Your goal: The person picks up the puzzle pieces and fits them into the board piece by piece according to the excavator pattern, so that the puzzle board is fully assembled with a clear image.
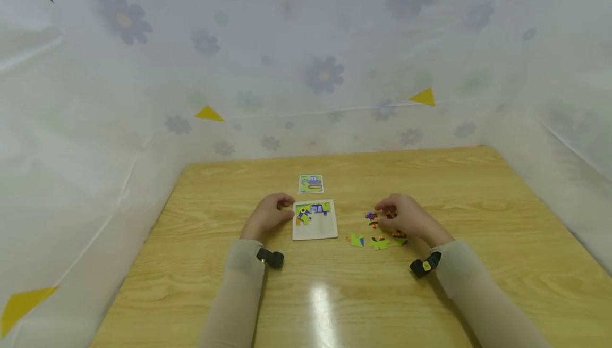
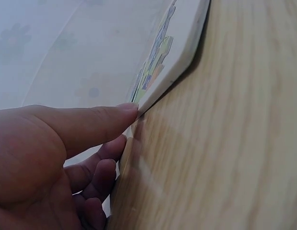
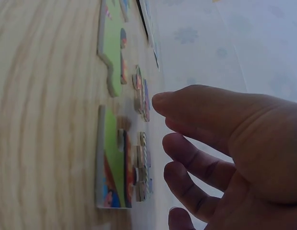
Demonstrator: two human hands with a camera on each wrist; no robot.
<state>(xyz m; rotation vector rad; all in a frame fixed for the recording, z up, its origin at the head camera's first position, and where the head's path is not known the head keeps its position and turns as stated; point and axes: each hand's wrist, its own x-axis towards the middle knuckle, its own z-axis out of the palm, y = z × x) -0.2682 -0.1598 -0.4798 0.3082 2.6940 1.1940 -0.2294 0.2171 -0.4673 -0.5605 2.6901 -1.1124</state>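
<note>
A white square puzzle tray [image 1: 321, 228] lies on the table, with several picture pieces [image 1: 304, 214] fitted along its top and left side. My left hand [image 1: 270, 213] is at the tray's left side, its thumb tip [image 2: 129, 107] touching the edge and its other fingers loosely bent. Over the loose pieces to the right hovers my right hand [image 1: 407, 215], thumb and fingers apart with nothing between them. Closest to its fingertips are a small purple and red piece [image 1: 371, 215] and some dark pieces partly hidden under the hand. Green pieces [image 3: 110, 48] lie nearer me.
Behind the tray lies a square picture card [image 1: 311, 184] showing a vehicle. The wooden table [image 1: 215, 188] is bordered at the back and sides by pale flower-print sheeting [image 1: 282, 71]. Dark wrist cameras [image 1: 271, 258] sit on both wrists.
</note>
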